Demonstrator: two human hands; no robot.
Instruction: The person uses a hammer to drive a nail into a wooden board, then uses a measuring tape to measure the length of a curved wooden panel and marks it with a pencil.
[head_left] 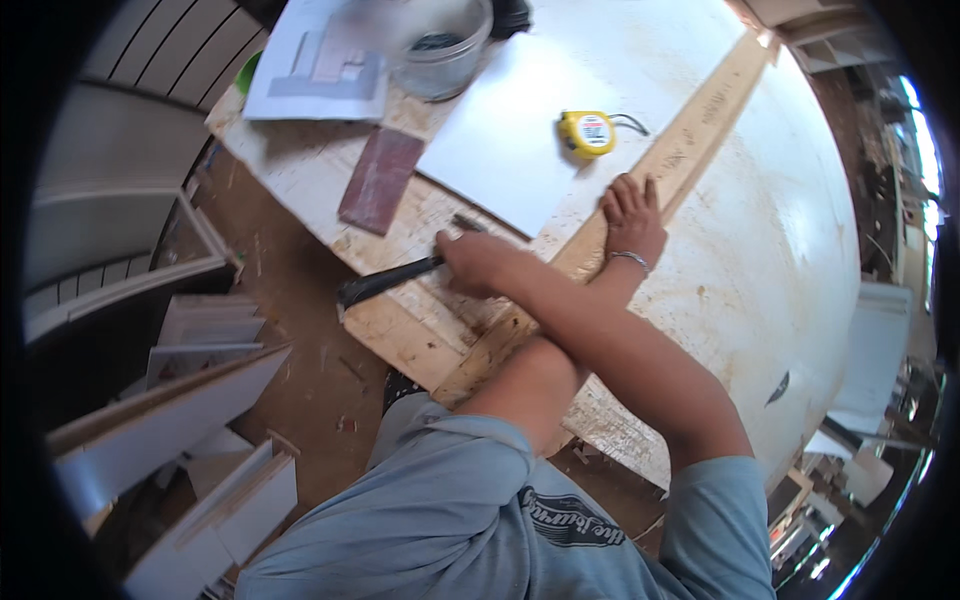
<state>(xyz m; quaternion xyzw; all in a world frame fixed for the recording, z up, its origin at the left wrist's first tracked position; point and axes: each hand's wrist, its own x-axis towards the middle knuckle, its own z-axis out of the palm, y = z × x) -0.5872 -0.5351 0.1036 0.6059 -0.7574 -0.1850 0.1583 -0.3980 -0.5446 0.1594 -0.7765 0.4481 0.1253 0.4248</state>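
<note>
My forearms cross, the right one over the left. My right hand (478, 264) is closed round a black-handled tool (390, 281) that looks like a hammer, its black end sticking out past the table's left edge. A small dark metal piece (468, 223) shows just above those fingers; whether it belongs to the tool I cannot tell. My left hand (632, 218) lies flat with fingers stretched on a long wooden plank (690, 135), which runs from the near edge toward the far right. Pencil marks show on the plank. Near that hand, a yellow tape measure (587, 134) rests on a white board (500, 130).
A reddish-brown flat piece (382, 180) lies by the table's left edge. Behind it are a printed drawing sheet (315, 75) and a clear tub (440, 60). White panels (180, 420) stand on the floor at left. The worn white tabletop (770, 250) extends right.
</note>
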